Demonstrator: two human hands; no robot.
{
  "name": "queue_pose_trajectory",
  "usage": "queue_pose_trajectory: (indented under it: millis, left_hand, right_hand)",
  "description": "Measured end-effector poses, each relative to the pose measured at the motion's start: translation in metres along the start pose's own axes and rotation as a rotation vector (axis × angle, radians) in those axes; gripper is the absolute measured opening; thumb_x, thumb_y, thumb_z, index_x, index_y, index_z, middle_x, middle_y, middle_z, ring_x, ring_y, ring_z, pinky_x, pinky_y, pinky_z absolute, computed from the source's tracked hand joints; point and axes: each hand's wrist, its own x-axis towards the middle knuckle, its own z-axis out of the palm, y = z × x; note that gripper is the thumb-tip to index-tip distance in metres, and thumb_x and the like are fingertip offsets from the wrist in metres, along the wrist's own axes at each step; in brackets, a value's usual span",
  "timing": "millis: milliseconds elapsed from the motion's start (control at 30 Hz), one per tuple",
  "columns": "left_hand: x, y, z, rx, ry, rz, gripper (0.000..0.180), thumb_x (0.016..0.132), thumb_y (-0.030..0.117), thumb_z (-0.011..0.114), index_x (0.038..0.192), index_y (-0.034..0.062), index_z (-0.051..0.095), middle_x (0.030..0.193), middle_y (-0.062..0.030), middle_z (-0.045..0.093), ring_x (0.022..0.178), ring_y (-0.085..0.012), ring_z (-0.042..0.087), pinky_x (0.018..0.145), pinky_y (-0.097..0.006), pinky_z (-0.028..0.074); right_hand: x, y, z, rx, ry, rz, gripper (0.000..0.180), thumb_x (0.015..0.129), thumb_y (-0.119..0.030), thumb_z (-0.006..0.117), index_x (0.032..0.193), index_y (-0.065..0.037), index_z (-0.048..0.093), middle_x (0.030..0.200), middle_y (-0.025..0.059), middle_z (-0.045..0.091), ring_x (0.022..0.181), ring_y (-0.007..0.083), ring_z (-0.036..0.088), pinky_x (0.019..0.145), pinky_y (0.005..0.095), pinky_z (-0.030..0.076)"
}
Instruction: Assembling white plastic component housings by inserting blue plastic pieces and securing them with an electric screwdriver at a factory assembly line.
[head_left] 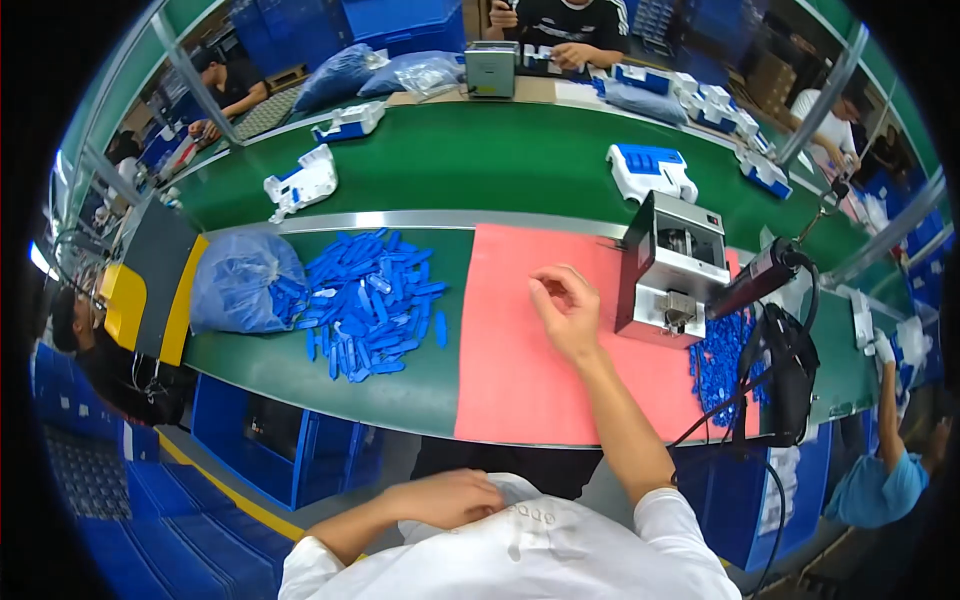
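My right hand (568, 315) hovers over the pink mat (520, 370), left of a small metal bench machine (675, 265). Its fingers curl in toward the thumb, closed; whatever they may hold is hidden. My left hand (452, 498) lies against the front of my white shirt, below the table edge. Its fingertips are blurred and partly out of sight, and no object shows in it. Left of the mat spreads a heap of slim blue plastic pieces (370, 300), with one single piece (441, 329) apart at its right side.
A clear bag of blue pieces (248, 283) stands beside the heap. Small blue parts (722, 365), a black handheld tool (755, 280) and cables lie right of the machine. White-and-blue housings (650, 172) sit on the green belt (470, 160). Co-workers (570, 30) sit across and around.
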Motion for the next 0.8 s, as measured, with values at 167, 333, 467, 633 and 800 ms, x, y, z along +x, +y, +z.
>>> queue_pose_trajectory:
  millis: [167, 333, 467, 633, 800]
  left_hand:
    - [-0.021, 0.019, -0.061, 0.188, 0.432, -0.137, 0.012, 0.084, 0.01, 0.059, 0.093, 0.004, 0.064, 0.085, -0.0115, 0.066, 0.083, -0.0327, 0.06, 0.074, -0.041, 0.049]
    - [0.056, 0.032, -0.139, 0.46, 0.607, -0.065, 0.023, 0.081, 0.009, 0.063, 0.104, 0.003, 0.061, 0.099, -0.0146, 0.064, 0.091, -0.0341, 0.058, 0.082, -0.041, 0.046]
    - [0.099, -0.003, -0.19, 0.61, 0.743, -0.043, 0.035, 0.079, 0.008, 0.064, 0.113, 0.0019, 0.057, 0.108, -0.0146, 0.061, 0.099, -0.0329, 0.055, 0.088, -0.039, 0.045]
    - [0.224, -0.05, -0.262, 0.756, 0.872, 0.031, 0.052, 0.077, 0.014, 0.067, 0.124, 0.001, 0.05, 0.119, -0.0177, 0.059, 0.11, -0.0357, 0.053, 0.095, -0.041, 0.044]
    - [0.288, -0.103, -0.294, 0.991, 0.903, -0.123, 0.064, 0.073, 0.017, 0.068, 0.13, 0.0017, 0.044, 0.127, -0.0192, 0.052, 0.116, -0.04, 0.048, 0.092, -0.05, 0.044]
  right_hand:
    - [0.03, -0.146, -0.02, 0.173, -0.443, -0.612, 0.025, 0.081, -0.01, 0.06, 0.104, -0.003, 0.067, 0.095, 0.0093, 0.068, 0.079, 0.0242, 0.065, 0.065, 0.033, 0.052]
    - [0.034, -0.202, -0.042, -0.04, -0.152, -0.727, 0.019, 0.069, -0.028, 0.072, 0.076, -0.011, 0.075, 0.065, 0.0025, 0.063, 0.051, 0.0161, 0.054, 0.044, 0.0319, 0.045]
    - [0.057, -0.175, -0.017, -0.02, -0.231, -0.731, 0.012, 0.059, -0.017, 0.065, 0.067, -0.009, 0.071, 0.063, 0.0025, 0.057, 0.048, 0.0139, 0.045, 0.04, 0.0273, 0.038]
    - [0.052, -0.167, -0.021, -0.067, 0.034, -0.472, 0.013, 0.054, -0.014, 0.062, 0.064, -0.007, 0.067, 0.064, 0.0057, 0.058, 0.048, 0.0137, 0.044, 0.04, 0.027, 0.037]
    - [0.067, -0.162, -0.059, -0.151, -0.279, -0.494, 0.013, 0.058, -0.019, 0.065, 0.062, -0.008, 0.069, 0.065, 0.0009, 0.061, 0.048, 0.0143, 0.047, 0.044, 0.0257, 0.042]
